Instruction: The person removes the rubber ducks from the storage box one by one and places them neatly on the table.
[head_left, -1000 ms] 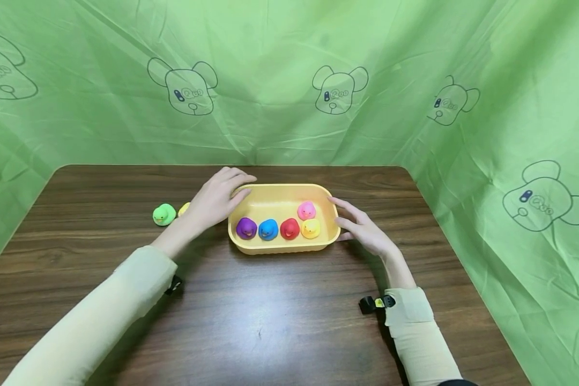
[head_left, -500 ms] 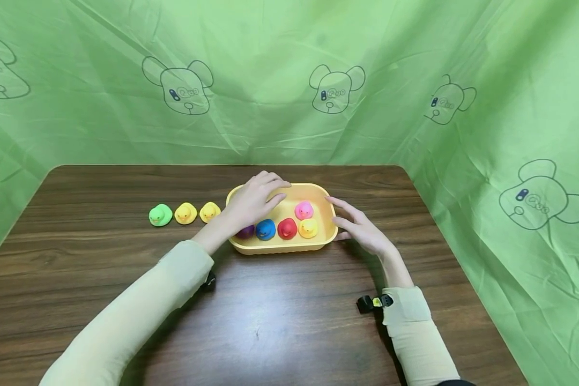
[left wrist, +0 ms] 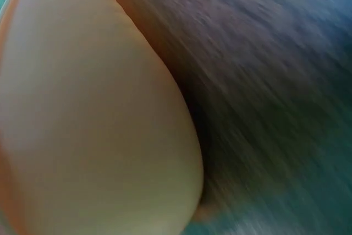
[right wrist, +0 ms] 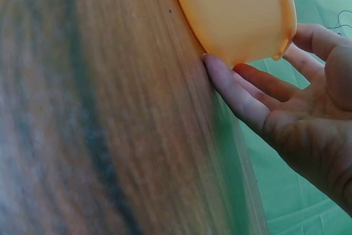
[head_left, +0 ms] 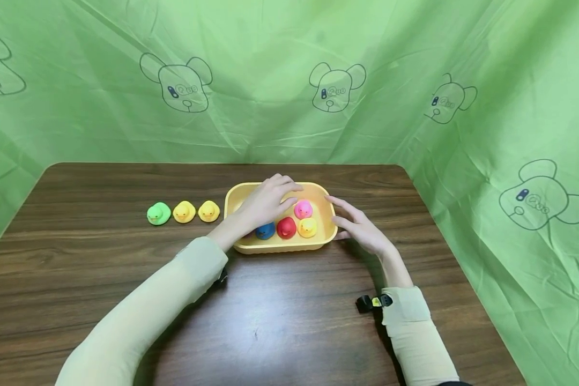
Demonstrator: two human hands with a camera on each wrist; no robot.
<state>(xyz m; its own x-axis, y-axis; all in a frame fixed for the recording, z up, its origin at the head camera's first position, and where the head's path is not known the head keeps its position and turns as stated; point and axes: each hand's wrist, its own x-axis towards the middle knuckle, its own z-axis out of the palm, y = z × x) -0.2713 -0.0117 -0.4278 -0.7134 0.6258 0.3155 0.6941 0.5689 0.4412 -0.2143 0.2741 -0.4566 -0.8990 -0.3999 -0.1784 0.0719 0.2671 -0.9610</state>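
Note:
A yellow plastic basin (head_left: 270,249) sits on the table. Inside it are a blue duck (head_left: 265,231), a red duck (head_left: 287,228), a yellow duck (head_left: 307,228) and a pink duck (head_left: 303,209). My left hand (head_left: 269,200) is over the basin with its fingers loosely bent, the fingertips close to the pink duck; its forearm covers the basin's left front corner. In the left wrist view the basin's outer wall (left wrist: 104,119) looms close and blurred. My right hand (head_left: 362,228) rests its spread, fairly straight fingers against the basin's right end, seen also at the end wall (right wrist: 242,15) in the right wrist view.
A green duck (head_left: 159,214) and two yellow ducks, one farther left (head_left: 184,212) and one nearer the basin (head_left: 208,212), stand in a row to the left. Green cloth (head_left: 265,123) hangs behind the brown table (head_left: 289,311) and at its sides.
My left hand has moved right, from the basin's left end to over its inside, uncovering the yellow ducks outside and covering the purple duck. My right hand has stayed at the right end.

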